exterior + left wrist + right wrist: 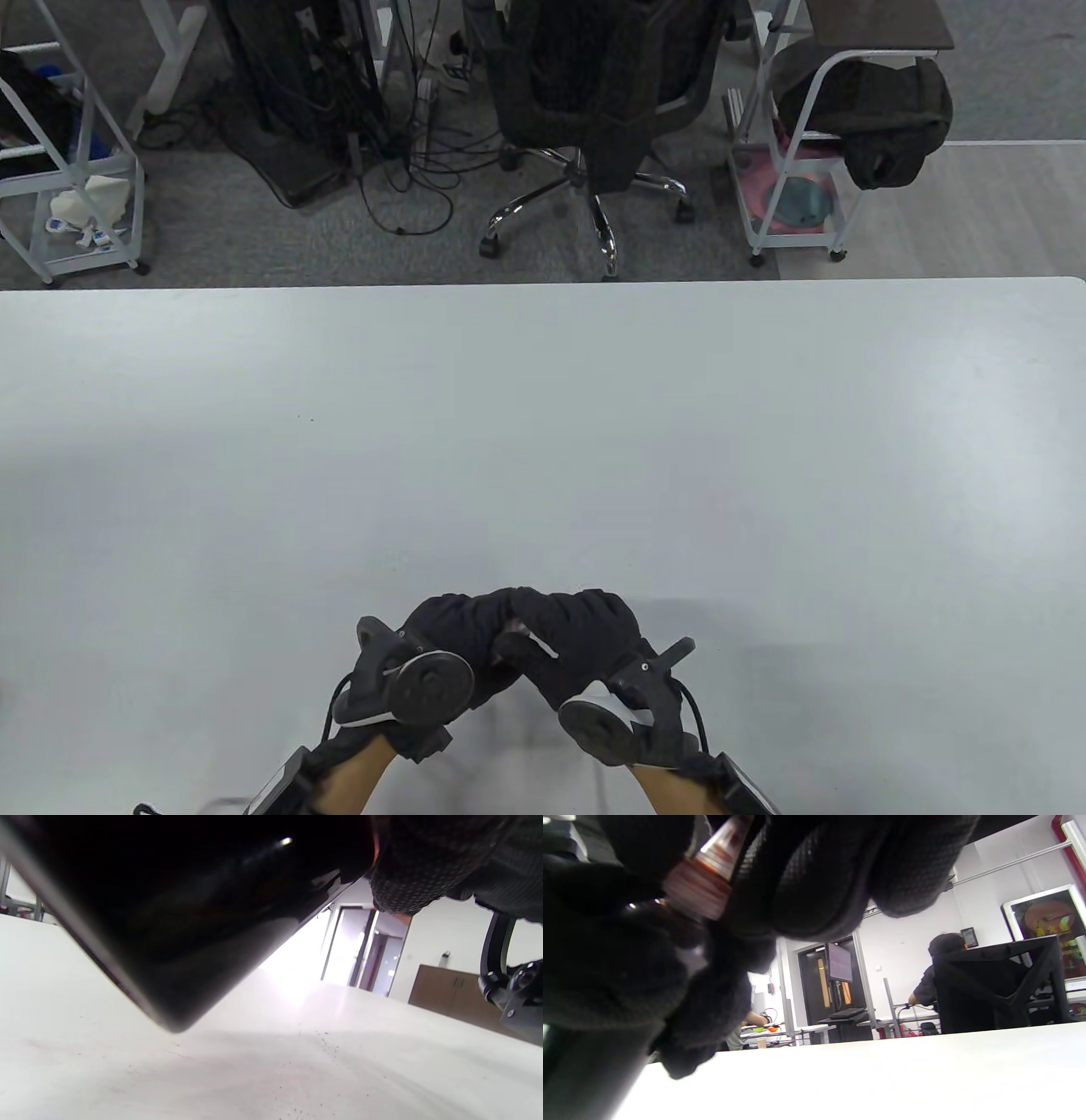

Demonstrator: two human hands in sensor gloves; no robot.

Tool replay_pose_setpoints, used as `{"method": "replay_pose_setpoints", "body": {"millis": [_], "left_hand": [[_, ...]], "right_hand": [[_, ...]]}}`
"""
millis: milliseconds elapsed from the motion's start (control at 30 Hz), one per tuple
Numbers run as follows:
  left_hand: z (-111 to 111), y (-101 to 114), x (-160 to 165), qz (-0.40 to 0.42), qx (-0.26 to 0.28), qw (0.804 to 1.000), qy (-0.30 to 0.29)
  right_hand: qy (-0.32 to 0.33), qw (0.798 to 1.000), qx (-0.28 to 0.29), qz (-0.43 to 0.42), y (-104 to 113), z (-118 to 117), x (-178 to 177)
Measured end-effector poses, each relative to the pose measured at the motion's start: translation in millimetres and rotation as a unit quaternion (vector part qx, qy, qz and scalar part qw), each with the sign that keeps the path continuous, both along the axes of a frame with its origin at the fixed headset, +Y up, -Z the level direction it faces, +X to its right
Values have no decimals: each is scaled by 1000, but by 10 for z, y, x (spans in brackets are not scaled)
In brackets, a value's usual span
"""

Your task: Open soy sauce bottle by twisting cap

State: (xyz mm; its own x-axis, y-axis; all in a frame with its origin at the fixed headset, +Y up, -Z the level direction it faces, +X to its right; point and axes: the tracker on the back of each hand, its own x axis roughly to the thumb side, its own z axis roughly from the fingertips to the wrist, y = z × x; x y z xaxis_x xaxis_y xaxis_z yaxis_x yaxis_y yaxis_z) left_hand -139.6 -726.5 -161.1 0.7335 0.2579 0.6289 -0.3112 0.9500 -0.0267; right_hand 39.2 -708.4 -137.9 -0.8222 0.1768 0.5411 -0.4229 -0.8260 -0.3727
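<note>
Both hands are working at the table's (543,424) near edge — left hand (450,632) gripping the dark soy sauce bottle (182,921), right hand (581,632) wrapping its fingers around the cap (698,893) — bottle is tilting.

Hidden almost wholly in the table view: soy sauce bottle (182,921), buried under the left hand (450,632) and right hand (585,632) clasped together near the table's (543,441) near edge, only a pale sliver showing between the gloves. Cut off by the top and left edges in the left wrist view, dark body tilted, label unreadable. Cap (702,885) mostly covered by gloved fingers (840,870) in the right wrist view; on or off the neck, impossible to tell. Forearms cropped at the bottom edge.
</note>
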Motion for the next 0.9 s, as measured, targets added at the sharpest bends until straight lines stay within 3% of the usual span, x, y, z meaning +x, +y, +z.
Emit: {"method": "replay_pose_setpoints", "body": {"millis": [233,433,567,633,900], "left_hand": [[-29,4,-62,10,-6,1000,5],[-28,28,-58,22,-13,1000,4],[0,36,-20,13,-4,1000,0],[7,44,-3,14,-4,1000,-2],[-24,39,-36,20,-21,1000,-6]], "right_hand": [[76,996,-39,0,28,0,-6],[77,996,-46,-13,-20,6,-2],[-6,1000,15,10,27,19,-8],[-12,999,12,30,25,27,-45],[63,997,-48,11,55,-8,-8]]}}
